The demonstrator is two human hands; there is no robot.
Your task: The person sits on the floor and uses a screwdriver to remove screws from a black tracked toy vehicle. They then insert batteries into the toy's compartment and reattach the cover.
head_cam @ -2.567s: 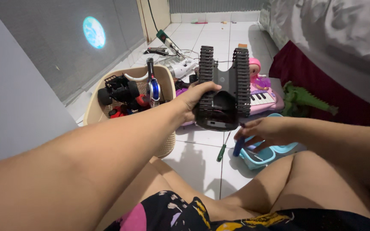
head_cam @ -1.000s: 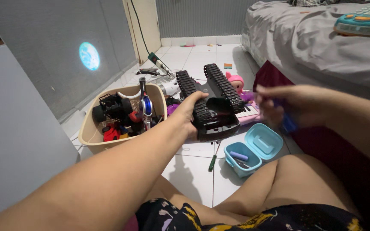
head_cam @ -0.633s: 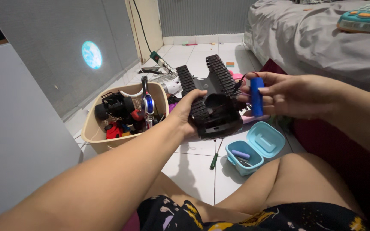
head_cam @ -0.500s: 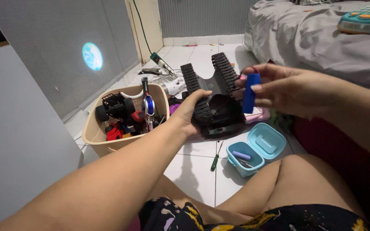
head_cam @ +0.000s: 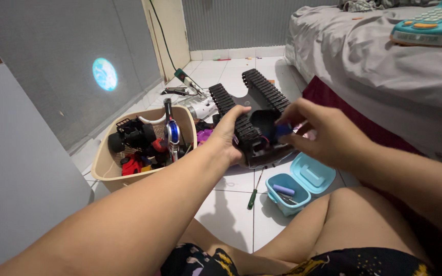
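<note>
Left hand (head_cam: 229, 137) grips a black tracked toy (head_cam: 254, 120); right hand (head_cam: 315, 132) pushes a blue battery (head_cam: 283, 130) into it, basket (head_cam: 109, 168) left.

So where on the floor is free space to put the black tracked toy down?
Bare tiles lie between the beige basket and the green screwdriver, in front of the knees. More bare tiles lie far back, by the wall. It is crowded under the tracked toy, around the small blue box and behind the basket.
</note>
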